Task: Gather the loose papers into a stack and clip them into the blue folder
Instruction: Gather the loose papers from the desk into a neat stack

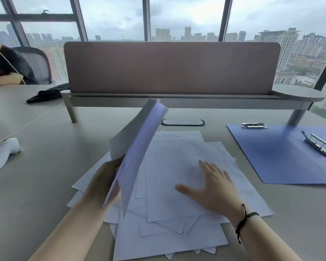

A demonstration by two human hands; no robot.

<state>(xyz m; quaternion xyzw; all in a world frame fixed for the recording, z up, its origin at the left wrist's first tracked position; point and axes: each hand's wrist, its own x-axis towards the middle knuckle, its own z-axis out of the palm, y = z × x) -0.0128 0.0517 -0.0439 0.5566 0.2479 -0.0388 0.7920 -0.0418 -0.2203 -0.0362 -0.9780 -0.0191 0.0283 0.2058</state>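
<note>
A broad grey desk (36,185) is stretching out under both hands, and beyond the fingertips a long brown fabric divider panel (171,66) is standing upright on a pale shelf. A messy spread of loose white paper sheets (177,232) is lying flat on the desk directly beneath and between the two hands, the sheets overlapping at skewed angles. Well off to the right of the right hand, an open blue plastic folder (282,157) is lying flat, clear of the sheets, with one silver metal clip (254,126) sitting at its far edge and a second silver lever clip (318,146) sitting farther right on its surface. Above the left hand, a small raised bundle of white sheets (139,147) is tilting up and away from the spread. The left hand (104,183) is curling closed around the bundle's near lower edge, fingers behind and thumb hidden by the paper. The right hand (213,187) is resting palm down on the top sheet of the spread, fingers splayed wide and gripping nothing, with a thin black cord bracelet (245,219) circling its wrist.
</note>
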